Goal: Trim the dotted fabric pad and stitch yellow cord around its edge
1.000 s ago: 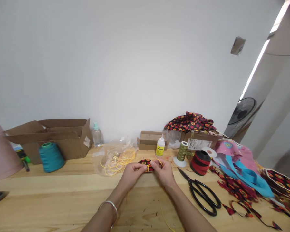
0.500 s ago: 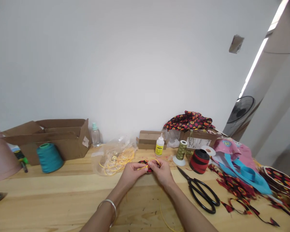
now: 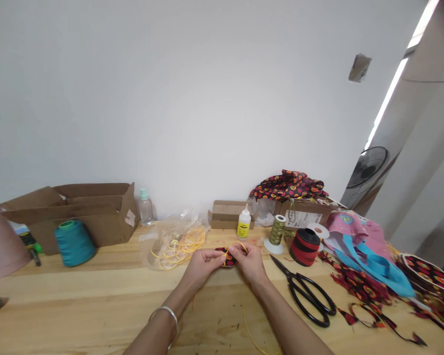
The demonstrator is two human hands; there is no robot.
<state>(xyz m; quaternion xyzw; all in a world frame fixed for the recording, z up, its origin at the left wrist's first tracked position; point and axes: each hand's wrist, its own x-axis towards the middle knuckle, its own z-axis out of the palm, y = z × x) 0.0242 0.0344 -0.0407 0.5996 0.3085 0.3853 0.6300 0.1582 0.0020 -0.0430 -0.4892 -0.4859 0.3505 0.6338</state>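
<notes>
Close together over the middle of the table, my left hand (image 3: 203, 264) and my right hand (image 3: 248, 262) both pinch a yellow cord (image 3: 243, 246). Between them is a small patterned fabric piece (image 3: 229, 260) in black, red and orange, partly covered by my fingers. The cord crosses its upper edge and loops above my right fingers. A loose length of yellow cord also trails down the table beside my right forearm. Whether my fingers grip the fabric as well is hard to see. A silver bangle (image 3: 165, 309) circles my left wrist.
Black scissors (image 3: 307, 291) lie right of my right arm. Behind stand a glue bottle (image 3: 243, 223), a green thread spool (image 3: 277, 230) and a red-black spool (image 3: 305, 247). Left are a bag of yellow cord (image 3: 181, 246), a teal cone (image 3: 74, 244) and a cardboard box (image 3: 111, 217).
My fingers have shifted slightly, and more of the patterned fabric piece shows between them. The cord loop above my right hand stands a little higher. The view has moved slightly.
</notes>
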